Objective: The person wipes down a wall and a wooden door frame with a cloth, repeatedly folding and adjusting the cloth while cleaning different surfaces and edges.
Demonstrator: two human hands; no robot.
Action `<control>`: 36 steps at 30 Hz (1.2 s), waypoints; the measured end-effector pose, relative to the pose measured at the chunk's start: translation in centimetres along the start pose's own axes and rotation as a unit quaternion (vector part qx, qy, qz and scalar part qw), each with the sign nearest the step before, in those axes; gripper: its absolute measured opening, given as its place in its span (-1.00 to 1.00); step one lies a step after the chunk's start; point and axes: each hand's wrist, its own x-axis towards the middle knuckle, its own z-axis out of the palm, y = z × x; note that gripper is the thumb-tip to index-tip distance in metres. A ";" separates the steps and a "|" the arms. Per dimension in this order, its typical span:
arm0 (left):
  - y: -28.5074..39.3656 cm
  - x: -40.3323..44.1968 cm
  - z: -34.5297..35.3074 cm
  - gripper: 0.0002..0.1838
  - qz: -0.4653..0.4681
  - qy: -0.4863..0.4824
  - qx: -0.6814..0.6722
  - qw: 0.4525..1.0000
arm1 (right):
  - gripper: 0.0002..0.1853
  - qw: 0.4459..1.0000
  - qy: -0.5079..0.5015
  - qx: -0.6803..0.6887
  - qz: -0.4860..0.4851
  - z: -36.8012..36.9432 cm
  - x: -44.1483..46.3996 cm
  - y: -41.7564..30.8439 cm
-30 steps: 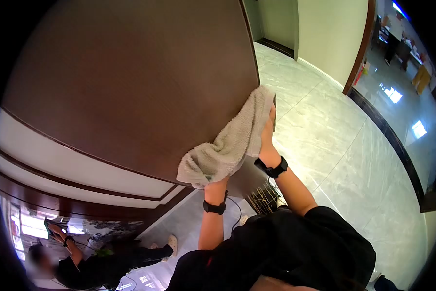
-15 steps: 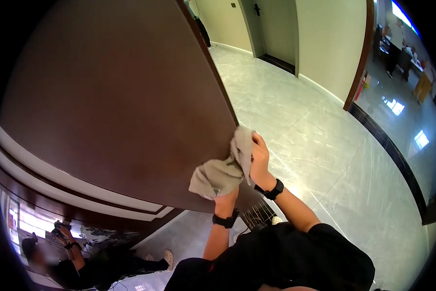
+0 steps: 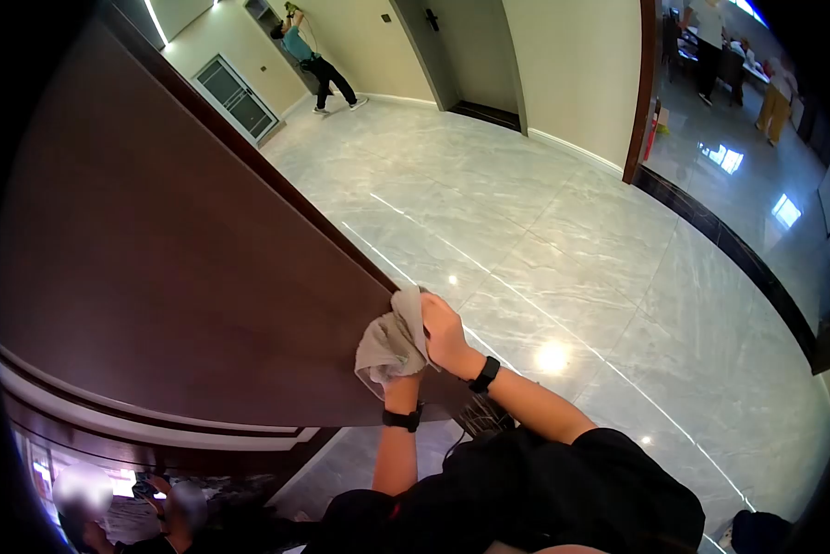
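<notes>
A grey cloth (image 3: 392,343) is bunched over the edge of a broad, smooth dark brown surface (image 3: 184,286). My right hand (image 3: 446,334) is closed on the cloth's right side, just outside that edge, with its fingers curled inward. My left hand (image 3: 402,392) is wrapped in the cloth's lower folds against the brown surface, its fingers hidden. Both wrists wear black bands.
Pale tiled floor (image 3: 563,249) stretches right of the brown edge. A person (image 3: 318,60) stands by the far wall near a grey door (image 3: 470,55). More people are at lower left and in the room at upper right. A dark woven basket-like object (image 3: 485,415) sits below my hands.
My hands and the cloth have moved slightly down and left in view, still at the brown edge. The view has shifted, bringing the person by the far wall into sight.
</notes>
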 end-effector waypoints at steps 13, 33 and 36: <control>1.9 -2.3 -1.7 -0.44 -0.050 -0.003 -0.153 0.987 | -0.60 0.994 -0.097 0.019 0.041 -2.5 -1.8 -1.1; -3.8 -2.1 -8.5 -0.46 -0.146 0.156 -0.201 0.956 | -0.55 0.967 -0.208 -0.079 -0.124 2.7 -1.3 1.9; -3.6 -2.0 -8.3 -0.46 -0.161 0.162 -0.192 0.954 | -0.56 0.963 -0.230 -0.081 -0.113 2.3 -2.2 2.4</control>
